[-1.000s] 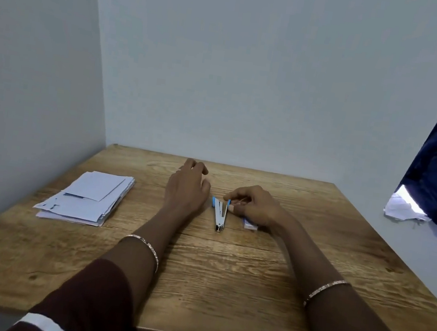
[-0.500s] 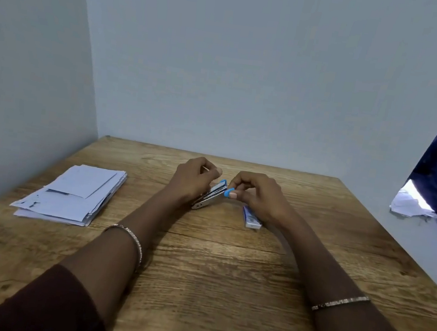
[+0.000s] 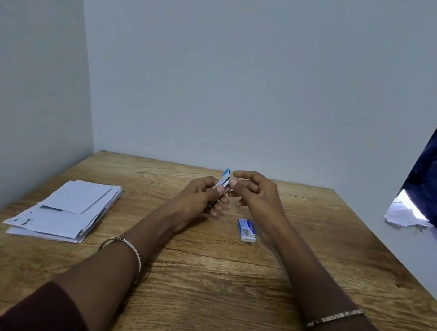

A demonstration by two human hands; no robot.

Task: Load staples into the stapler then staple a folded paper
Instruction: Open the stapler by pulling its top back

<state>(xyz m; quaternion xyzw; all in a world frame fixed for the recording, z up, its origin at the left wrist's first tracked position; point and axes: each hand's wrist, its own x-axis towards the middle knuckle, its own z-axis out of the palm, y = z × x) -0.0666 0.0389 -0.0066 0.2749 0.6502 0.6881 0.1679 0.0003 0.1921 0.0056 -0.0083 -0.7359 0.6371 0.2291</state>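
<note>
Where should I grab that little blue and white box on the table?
Pinch the staple box across its two long sides, coming straight down from above. It lies flat on the table with nothing touching it, so the narrow width probably fits between thumb and finger.

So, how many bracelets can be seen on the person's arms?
2. The left-wrist bracelet is on the left forearm, nearer the sleeve; the right-wrist bracelet is on the right forearm, low in the picture. The sleeve could hide more.
</note>
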